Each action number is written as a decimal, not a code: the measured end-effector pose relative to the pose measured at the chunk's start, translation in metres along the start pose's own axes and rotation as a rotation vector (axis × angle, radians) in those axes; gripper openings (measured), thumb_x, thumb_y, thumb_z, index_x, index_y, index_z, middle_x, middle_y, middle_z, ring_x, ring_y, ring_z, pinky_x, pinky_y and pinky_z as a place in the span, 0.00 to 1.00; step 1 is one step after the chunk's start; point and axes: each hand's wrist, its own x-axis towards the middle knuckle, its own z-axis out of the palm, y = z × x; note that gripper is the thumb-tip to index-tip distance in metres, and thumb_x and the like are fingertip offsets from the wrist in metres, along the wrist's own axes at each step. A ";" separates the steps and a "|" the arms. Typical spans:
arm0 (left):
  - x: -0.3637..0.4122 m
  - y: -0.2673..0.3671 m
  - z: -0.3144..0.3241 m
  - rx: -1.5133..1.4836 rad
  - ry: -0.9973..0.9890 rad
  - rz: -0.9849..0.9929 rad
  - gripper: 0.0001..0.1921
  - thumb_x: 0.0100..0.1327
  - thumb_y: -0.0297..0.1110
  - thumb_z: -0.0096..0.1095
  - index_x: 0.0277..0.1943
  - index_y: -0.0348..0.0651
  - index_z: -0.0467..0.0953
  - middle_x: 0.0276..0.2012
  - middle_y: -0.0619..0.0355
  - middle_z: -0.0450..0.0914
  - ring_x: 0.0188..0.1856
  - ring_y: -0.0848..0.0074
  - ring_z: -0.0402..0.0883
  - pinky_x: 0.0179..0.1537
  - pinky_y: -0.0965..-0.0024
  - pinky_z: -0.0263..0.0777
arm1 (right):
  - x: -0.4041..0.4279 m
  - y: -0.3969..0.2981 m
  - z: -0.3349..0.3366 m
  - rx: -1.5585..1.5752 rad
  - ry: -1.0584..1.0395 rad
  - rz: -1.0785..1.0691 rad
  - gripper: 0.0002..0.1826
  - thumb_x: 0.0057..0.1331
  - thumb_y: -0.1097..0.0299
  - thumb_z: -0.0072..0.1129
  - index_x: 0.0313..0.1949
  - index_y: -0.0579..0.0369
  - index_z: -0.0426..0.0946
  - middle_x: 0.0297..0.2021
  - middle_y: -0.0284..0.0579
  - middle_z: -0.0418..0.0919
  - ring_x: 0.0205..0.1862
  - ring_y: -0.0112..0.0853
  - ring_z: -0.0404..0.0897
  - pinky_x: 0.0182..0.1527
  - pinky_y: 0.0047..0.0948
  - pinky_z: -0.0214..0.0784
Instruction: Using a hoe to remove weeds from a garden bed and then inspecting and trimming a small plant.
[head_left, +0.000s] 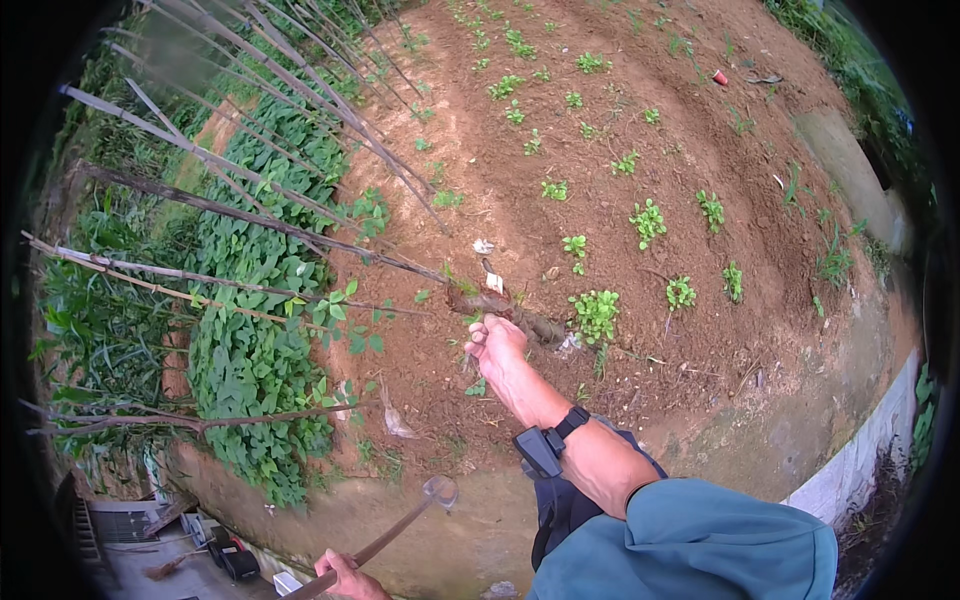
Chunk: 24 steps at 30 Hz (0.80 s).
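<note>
My left hand (346, 577), at the bottom, is closed around the wooden handle of a long tool (394, 530) with a small metal head (441, 490). My right hand (495, 341), wrist strapped with a black device (541, 448), reaches over the soil with curled fingers. It is beside a short, rough piece of tree trunk or branch (541, 328) lying on the ground; whether it grips anything is not clear. A white scrap (493, 281) lies at the wood's upper side. A leafy green seedling (595, 315) grows by the wood's right end.
Rows of seedlings (648, 223) grow in brown soil ahead. Slanting poles (300, 234) stand among climbing leafy vines (262, 337) on the left. A concrete edge (847, 465) curves at the right. A paved area with a broom (163, 568) lies lower left. A red cup (720, 77) lies farther off.
</note>
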 end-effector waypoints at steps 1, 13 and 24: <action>0.000 0.001 -0.001 -0.011 0.002 -0.006 0.11 0.64 0.33 0.57 0.28 0.39 0.65 0.15 0.64 0.60 0.17 0.82 0.58 0.20 0.77 0.55 | -0.001 0.000 0.002 -0.001 -0.003 0.000 0.08 0.69 0.67 0.45 0.34 0.57 0.68 0.24 0.41 0.74 0.18 0.24 0.70 0.17 0.28 0.71; -0.007 0.006 -0.003 0.068 -0.010 0.051 0.13 0.64 0.34 0.55 0.26 0.40 0.64 0.14 0.63 0.60 0.17 0.81 0.60 0.21 0.74 0.55 | -0.015 -0.006 0.000 -0.080 -0.112 0.042 0.09 0.68 0.66 0.47 0.34 0.57 0.71 0.23 0.41 0.76 0.18 0.26 0.73 0.19 0.30 0.74; -0.011 0.010 0.005 0.004 -0.030 -0.007 0.11 0.65 0.32 0.55 0.28 0.40 0.64 0.15 0.63 0.60 0.17 0.82 0.59 0.20 0.77 0.56 | 0.006 -0.007 -0.011 0.002 -0.298 0.100 0.07 0.66 0.69 0.48 0.35 0.59 0.71 0.25 0.42 0.77 0.22 0.26 0.76 0.23 0.31 0.75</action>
